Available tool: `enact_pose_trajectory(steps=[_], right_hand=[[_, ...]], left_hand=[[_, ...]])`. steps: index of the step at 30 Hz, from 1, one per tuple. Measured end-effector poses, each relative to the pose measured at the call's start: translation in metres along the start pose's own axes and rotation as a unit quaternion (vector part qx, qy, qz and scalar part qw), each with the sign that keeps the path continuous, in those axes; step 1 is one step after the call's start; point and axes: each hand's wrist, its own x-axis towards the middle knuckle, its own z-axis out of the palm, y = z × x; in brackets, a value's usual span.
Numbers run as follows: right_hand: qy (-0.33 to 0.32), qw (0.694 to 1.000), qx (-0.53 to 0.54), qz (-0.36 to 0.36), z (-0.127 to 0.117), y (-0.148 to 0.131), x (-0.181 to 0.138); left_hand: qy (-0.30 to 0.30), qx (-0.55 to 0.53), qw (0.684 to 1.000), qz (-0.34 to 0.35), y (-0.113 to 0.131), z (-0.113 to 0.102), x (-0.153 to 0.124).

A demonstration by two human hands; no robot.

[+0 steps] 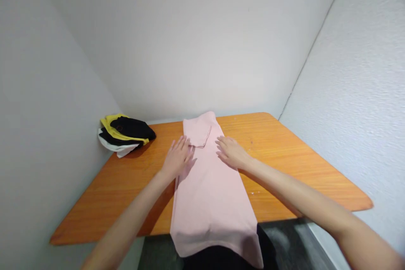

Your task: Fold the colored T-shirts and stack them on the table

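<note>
A pale pink garment [211, 194], folded into a long strip, lies on the wooden table and hangs over its front edge. Toward the far end a folded-over piece with a darker pink edge forms a pointed corner. My left hand [179, 156] rests at the garment's left side, fingers stretched out beside that corner. On the right side my right hand [232, 152] lies with its fingers extended over the garment's edge. Neither hand grips anything. The layers underneath the cloth are hidden.
A stack of folded clothes [126, 131] in yellow, black and white sits at the table's far left corner. The wooden table [284, 156] has rounded corners. A white wall [202, 50] stands behind it, with more walls on both sides.
</note>
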Motion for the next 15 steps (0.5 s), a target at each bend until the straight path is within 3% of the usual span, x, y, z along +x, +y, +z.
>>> enact_pose_trajectory(steps=[2,4,6,8,10,12,15], right_hand=[[0.027,0.998,0.043,-0.037,-0.014,-0.012,-0.067],[-0.021,0.996,0.08,-0.014,-0.022,-0.025,-0.137],[-0.103,0.981,0.16,0.037,-0.02,-0.037,-0.197],[-0.152,0.948,0.262,0.096,-0.005,-0.047,-0.236],[-0.138,0.908,0.363,0.156,0.018,-0.053,-0.251],[-0.103,0.863,0.452,0.202,0.04,-0.058,-0.249],[-0.108,0.79,0.564,0.214,0.057,-0.07,-0.237]], left_hand=[[0.086,-0.076,0.993,0.004,-0.002,-0.022,-0.078],[0.159,-0.157,0.973,-0.056,-0.001,-0.034,-0.163],[0.171,-0.236,0.942,-0.165,0.007,-0.027,-0.237],[0.132,-0.303,0.902,-0.277,0.02,-0.001,-0.284],[0.088,-0.392,0.851,-0.338,0.037,0.033,-0.298],[0.073,-0.476,0.808,-0.341,0.055,0.062,-0.285],[0.027,-0.556,0.774,-0.3,0.076,0.071,-0.255]])
